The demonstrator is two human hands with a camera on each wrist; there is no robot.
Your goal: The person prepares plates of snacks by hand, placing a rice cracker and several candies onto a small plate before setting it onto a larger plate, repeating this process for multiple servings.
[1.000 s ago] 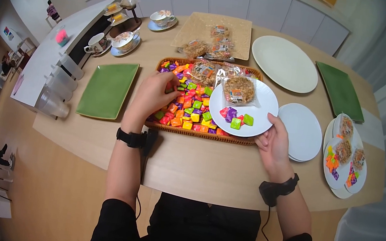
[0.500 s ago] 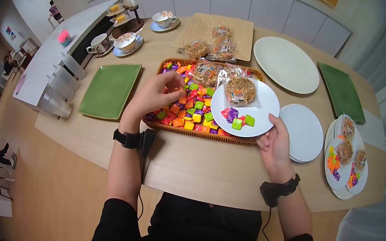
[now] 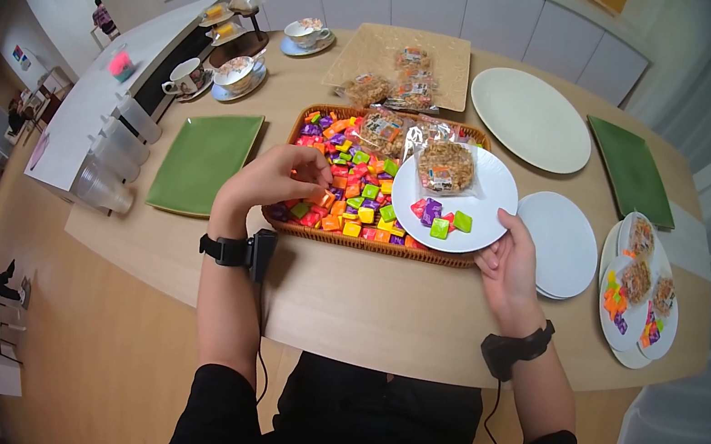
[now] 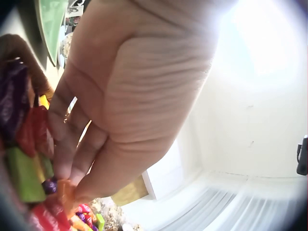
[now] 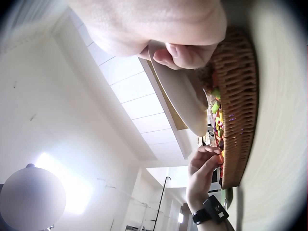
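Over the left part of a wicker basket (image 3: 344, 240) of colourful wrapped candies, the left hand (image 3: 277, 178) reaches palm down. Its thumb and fingertips pinch an orange candy (image 4: 66, 195), seen in the left wrist view among red, green and purple ones. The right hand (image 3: 509, 268) grips the near right rim of a round white plate (image 3: 494, 188), thumb on top and fingers beneath, holding it over the basket's right side. On that plate lie a wrapped round snack (image 3: 446, 168) and several candies (image 3: 439, 227) in pink, purple and green.
Wrapped snacks lie in the basket's back and on a beige square tray (image 3: 358, 52). Green plates (image 3: 203, 164) stand left and far right. White plates (image 3: 555, 243) and a filled oval platter (image 3: 630, 353) are on the right. Cups (image 3: 235, 74) stand back left.
The left hand has moved slightly left and toward the near side of the basket, its fingertips now lower among the candies. The right hand and its plate have hardly moved.
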